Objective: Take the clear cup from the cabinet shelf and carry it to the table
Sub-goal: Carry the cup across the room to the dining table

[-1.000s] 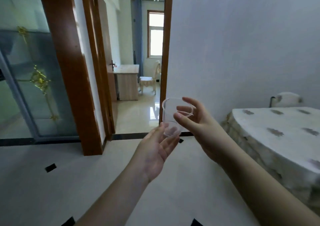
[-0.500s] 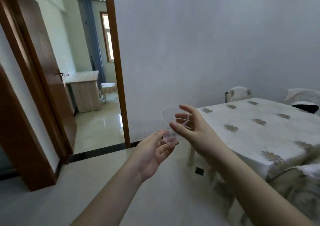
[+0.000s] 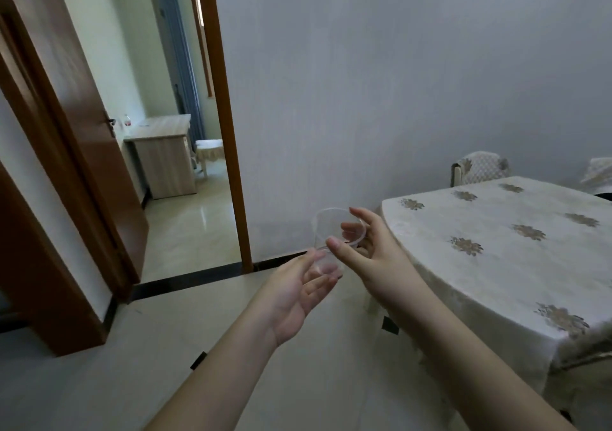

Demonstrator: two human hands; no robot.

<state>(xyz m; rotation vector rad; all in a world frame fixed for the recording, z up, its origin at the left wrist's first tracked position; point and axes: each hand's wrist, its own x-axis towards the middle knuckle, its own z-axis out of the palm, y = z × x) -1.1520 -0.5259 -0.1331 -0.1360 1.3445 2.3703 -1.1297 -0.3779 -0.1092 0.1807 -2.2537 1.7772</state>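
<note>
Clear plastic, thin-walled and see-through, the cup (image 3: 336, 237) is held up in the air in front of the person, over the pale floor tiles (image 3: 99, 381) and just left of the table (image 3: 516, 265); it has not reached the tabletop. Its mouth tilts toward the camera, and nothing shows inside it (the wall and the fingers behind it read straight through). The right hand (image 3: 371, 258) has hold of it near the rim, thumb on the near side and curled fingers on the far side, closed only as far as the cup's width. The left hand (image 3: 298, 293) sits below with the palm turned up and the fingers loosely spread, its fingertips at the cup's base; whether they bear its weight or merely touch it I cannot tell. A cream tablecloth (image 3: 496, 225) with brownish floral motifs covers the table, and two covered chair backs stand beyond it against the grey wall. To the left, a brown wooden doorway (image 3: 228, 132) opens onto a room with a light wooden desk (image 3: 165, 162).
</note>
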